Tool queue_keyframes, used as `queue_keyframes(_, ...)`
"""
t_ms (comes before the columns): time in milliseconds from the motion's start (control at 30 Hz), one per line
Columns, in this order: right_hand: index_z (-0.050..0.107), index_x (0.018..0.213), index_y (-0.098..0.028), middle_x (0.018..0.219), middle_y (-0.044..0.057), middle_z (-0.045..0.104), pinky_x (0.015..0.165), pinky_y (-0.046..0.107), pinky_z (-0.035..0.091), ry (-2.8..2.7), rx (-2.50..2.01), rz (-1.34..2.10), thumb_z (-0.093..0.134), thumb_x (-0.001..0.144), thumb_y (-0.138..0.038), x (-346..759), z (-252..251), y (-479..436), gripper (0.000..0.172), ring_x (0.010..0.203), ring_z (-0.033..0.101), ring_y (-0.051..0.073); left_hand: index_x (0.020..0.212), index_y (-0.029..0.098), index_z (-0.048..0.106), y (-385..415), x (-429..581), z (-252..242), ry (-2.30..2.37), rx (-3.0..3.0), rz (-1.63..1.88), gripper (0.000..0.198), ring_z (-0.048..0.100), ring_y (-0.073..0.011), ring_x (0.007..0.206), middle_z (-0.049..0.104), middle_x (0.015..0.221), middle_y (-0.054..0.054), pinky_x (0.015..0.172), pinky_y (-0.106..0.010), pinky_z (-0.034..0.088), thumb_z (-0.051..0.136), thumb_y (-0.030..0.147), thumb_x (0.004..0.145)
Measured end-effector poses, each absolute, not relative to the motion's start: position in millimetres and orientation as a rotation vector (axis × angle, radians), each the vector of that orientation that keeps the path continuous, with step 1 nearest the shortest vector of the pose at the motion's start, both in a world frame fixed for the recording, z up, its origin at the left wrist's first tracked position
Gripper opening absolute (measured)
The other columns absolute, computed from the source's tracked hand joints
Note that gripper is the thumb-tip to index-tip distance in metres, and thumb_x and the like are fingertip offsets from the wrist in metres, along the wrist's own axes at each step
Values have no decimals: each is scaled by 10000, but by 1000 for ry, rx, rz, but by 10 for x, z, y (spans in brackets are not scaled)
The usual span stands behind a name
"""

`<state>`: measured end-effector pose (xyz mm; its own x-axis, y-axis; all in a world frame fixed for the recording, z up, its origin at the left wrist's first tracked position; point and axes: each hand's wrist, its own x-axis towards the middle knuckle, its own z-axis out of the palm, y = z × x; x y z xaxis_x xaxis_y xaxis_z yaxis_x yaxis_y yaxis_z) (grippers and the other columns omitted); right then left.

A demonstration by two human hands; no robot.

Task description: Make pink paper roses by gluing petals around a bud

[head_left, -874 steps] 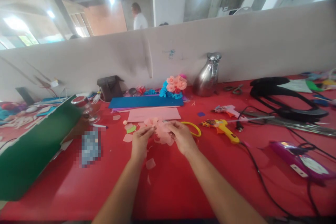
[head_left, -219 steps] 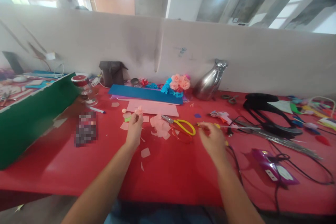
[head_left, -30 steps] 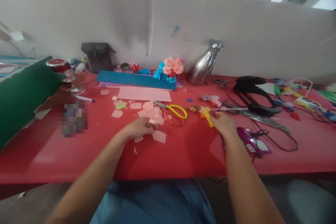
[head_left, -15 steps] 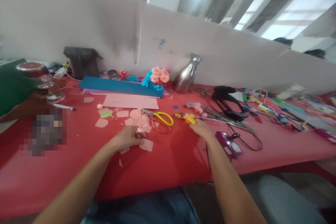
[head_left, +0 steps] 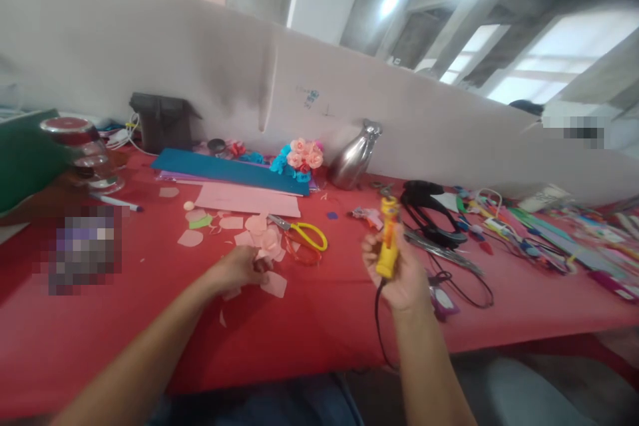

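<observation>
A yellow glue gun (head_left: 388,259) with an orange trigger is gripped upright in my right hand (head_left: 407,279), raised off the table. From its lower end a black cord hangs down. My left hand (head_left: 237,271) rests low over the cut paper with its fingers curled; what they hold, if anything, is hidden. At its fingertips lies a pink paper petal (head_left: 274,284). Just beyond those fingers is a pink paper flower (head_left: 269,243) among several loose petals. Yellow-handled scissors (head_left: 310,237) lie beside the flower, between my two hands.
Blue paper (head_left: 229,170) and a pink sheet (head_left: 249,200) lie toward the back, near a bunch of paper roses (head_left: 305,154). A steel jug (head_left: 354,156) stands by the partition. Black straps (head_left: 432,210) and a purple pouch (head_left: 444,303) are right; an upturned glass jar (head_left: 82,153) is left.
My right hand has lifted the glue gun from the table and turned it upright, bringing it nearer. My left hand stays by the petals. The view has tilted slightly.
</observation>
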<state>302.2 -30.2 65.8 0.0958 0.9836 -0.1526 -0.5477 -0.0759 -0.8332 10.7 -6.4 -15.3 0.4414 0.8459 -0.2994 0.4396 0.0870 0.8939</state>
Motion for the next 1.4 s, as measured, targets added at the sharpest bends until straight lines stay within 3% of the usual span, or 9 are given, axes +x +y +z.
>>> queue_keyframes(167, 596, 818, -213, 755, 3, 639, 424, 172, 385, -868, -1048, 1175, 758, 658, -389, 2881, 596, -470, 288, 585, 570, 98, 816, 130, 633, -65, 105, -106, 1175, 1537, 442, 246, 565, -135, 616, 608, 665, 2, 524, -211, 382, 613, 235, 594)
queue_keyframes(300, 572, 781, -199, 750, 25, 670, 433, 203, 373, -1114, -1297, 1191, 769, 653, -343, 2843, 466, -597, 276, 543, 564, 113, 732, 151, 586, -84, 95, -52, 1281, 1613, 406, 176, 574, -140, 614, 632, 701, -13, 500, -209, 372, 618, 280, 616)
queue_keyframes(433, 613, 712, -166, 644, 29, 646, 420, 219, 347, -1448, -1569, 1247, 690, 706, -454, 2812, 404, -680, 298, 468, 480, 99, 707, 161, 570, -96, 110, -57, 1344, 1641, 378, 185, 562, -138, 559, 630, 680, -17, 457, -212, 341, 614, 326, 637)
queue_keyframes(533, 643, 677, -163, 706, 53, 677, 500, 246, 418, -1736, -1725, 1141, 622, 740, -507, 2760, 386, -720, 351, 540, 532, 132, 758, 153, 605, -96, 132, -81, 1292, 1623, 425, 186, 577, -140, 598, 638, 699, -19, 487, -205, 362, 615, 287, 630)
queue_keyframes(667, 670, 828, -162, 783, 54, 696, 651, 279, 473, -1925, -1735, 1018, 549, 794, -517, 2688, 354, -753, 376, 729, 617, 201, 803, 140, 642, -93, 144, -92, 1282, 1630, 429, 225, 570, -145, 608, 625, 678, -15, 488, -205, 355, 625, 246, 605)
queue_keyframes(833, 576, 641, -174, 544, -4, 553, 491, 240, 354, -2091, -1756, 815, 463, 845, -515, 2591, 386, -774, 413, 510, 488, 136, 799, 141, 646, -101, 140, -82, 1270, 1656, 447, 221, 542, -139, 585, 592, 630, -2, 484, -207, 343, 636, 243, 603)
queue_keyframes(967, 491, 581, -191, 496, -10, 470, 431, 237, 249, -2195, -1748, 687, 445, 857, -500, 2519, 442, -777, 417, 456, 399, 115, 759, 137, 631, -113, 142, -61, 1267, 1664, 467, 178, 527, -132, 588, 599, 645, -10, 483, -203, 334, 634, 230, 608)
queue_keyframes(1167, 446, 540, -202, 475, -1, 428, 434, 246, 223, -2267, -1797, 646, 419, 859, -543, 2516, 420, -735, 467, 452, 365, 121, 764, 136, 623, -115, 143, -30, 1287, 1697, 424, 164, 507, -123, 562, 563, 603, 4, 483, -206, 321, 617, 215, 620)
queue_keyframes(1400, 422, 513, -206, 480, 7, 444, 450, 253, 229, -2355, -1809, 598, 384, 864, -575, 2543, 385, -701, 511, 458, 370, 128, 626, 164, 525, -119, 139, -3, 1299, 1764, 393, 160, 515, -132, 563, 550, 584, 4, 495, -220, 316, 631, 284, 621)
